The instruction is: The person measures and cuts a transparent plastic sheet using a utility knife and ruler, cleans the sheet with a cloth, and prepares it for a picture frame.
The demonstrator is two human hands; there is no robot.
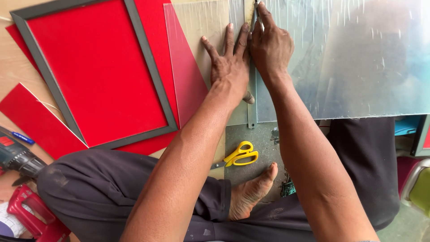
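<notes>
A small red label (6, 141) with pale marks is seen on the dark green drill (15, 157) at the left edge. No packages, signs or screens are seen.

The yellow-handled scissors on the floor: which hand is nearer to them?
Left. The left hand lies flat on the clear sheet, above the yellow-handled scissors. The right hand, beside it at the metal ruler, is slightly farther up.
</notes>
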